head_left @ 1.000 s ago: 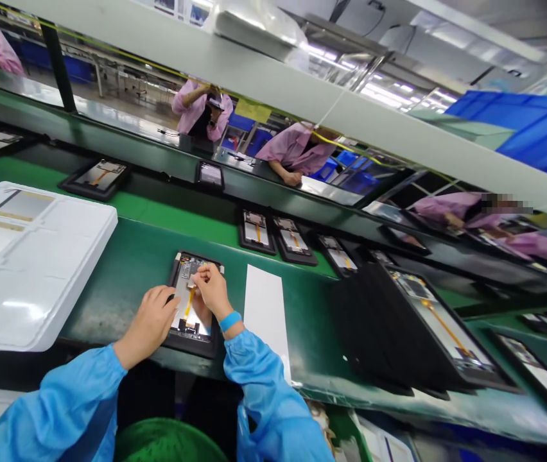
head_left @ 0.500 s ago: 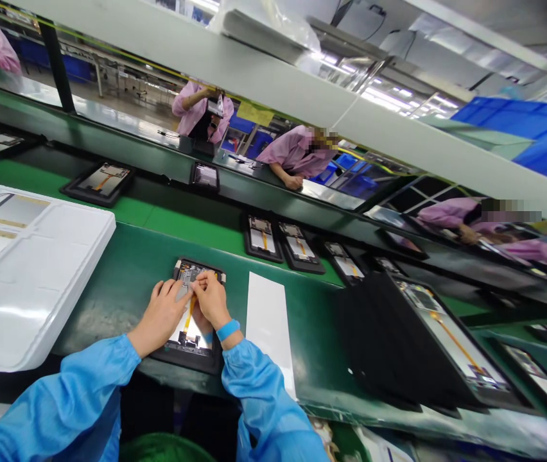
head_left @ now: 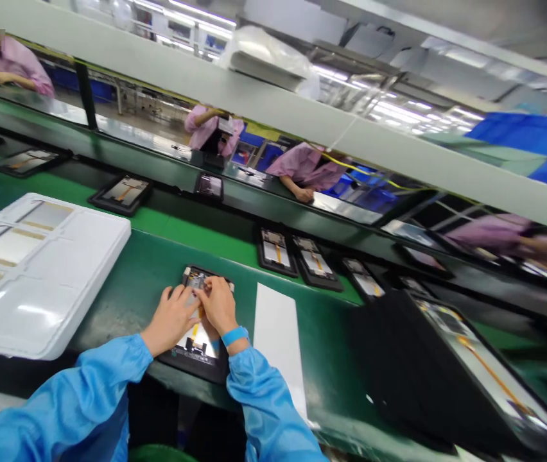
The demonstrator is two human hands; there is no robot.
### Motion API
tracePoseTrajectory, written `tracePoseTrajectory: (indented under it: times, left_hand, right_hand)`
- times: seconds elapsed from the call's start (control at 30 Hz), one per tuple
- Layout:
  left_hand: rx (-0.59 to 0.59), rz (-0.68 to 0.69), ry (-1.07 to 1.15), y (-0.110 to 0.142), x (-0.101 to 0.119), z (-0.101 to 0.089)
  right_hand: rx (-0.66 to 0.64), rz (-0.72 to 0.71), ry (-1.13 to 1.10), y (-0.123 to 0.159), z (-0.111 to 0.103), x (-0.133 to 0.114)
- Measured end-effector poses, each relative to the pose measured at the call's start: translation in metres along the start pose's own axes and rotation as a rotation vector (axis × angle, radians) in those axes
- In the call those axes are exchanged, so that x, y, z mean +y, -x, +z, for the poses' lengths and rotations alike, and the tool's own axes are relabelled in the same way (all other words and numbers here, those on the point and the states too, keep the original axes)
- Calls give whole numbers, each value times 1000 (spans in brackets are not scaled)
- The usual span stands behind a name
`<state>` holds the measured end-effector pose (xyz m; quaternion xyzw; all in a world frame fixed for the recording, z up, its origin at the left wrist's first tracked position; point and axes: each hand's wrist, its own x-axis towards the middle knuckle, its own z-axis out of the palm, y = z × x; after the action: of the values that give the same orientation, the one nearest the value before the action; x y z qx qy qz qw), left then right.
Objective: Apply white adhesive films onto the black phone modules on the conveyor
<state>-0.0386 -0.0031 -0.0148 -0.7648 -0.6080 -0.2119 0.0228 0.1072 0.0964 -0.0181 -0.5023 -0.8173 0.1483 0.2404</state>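
The left hand (head_left: pixel 170 321) has moved in beside the right hand (head_left: pixel 220 307) over the open tablet (head_left: pixel 202 347), suggesting joint work, left fingers loosely bent, right seemingly pinched, any hold hidden.

Bare strip of green worktop (head_left: pixel 126 292) between white plastic tray (head_left: pixel 88 253) and left hand (head_left: pixel 171 319). Rightward, white sheet (head_left: pixel 278 340) lies flat, passable over; farther right, black stack (head_left: pixel 413 366) blocks low passage.
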Motion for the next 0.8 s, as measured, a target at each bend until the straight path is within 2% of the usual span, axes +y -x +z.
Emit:
tracePoseTrajectory:
  times: [0.13,0.23,0.3,0.37,0.47,0.5,0.53,0.63,0.7,0.8]
  left_hand:
    - [-24,-44,9,-9,3,1]
    - [3,-101,53,-11,-3,0]
    - [55,-165,53,-3,-9,-11]
    - [108,-236,38,15,-23,-36]
    - [149,-465,-1,50,-74,-94]
    - [157,-644,-39,63,-98,-117]
    - [180,-766,-72,75,-124,-140]
    - [251,-1051,-142,110,-195,-196]
    - [279,-1202,-125,132,-226,-218]
    - [315,-1351,-11,161,-245,-233]
  right_hand:
    - [-97,7,9,-7,-2,3]
    - [-150,24,6,-20,0,8]
    - [-164,47,33,-23,-1,8]
    - [-170,69,54,-22,-4,6]
    - [-198,96,26,-18,-10,4]
    - [-205,102,8,-16,-12,3]
    - [-208,99,-13,-14,-15,2]
    - [-174,50,-88,-1,-27,-3]
    - [-150,10,-147,12,-36,-5]
    - [-106,-37,-228,35,-50,0]
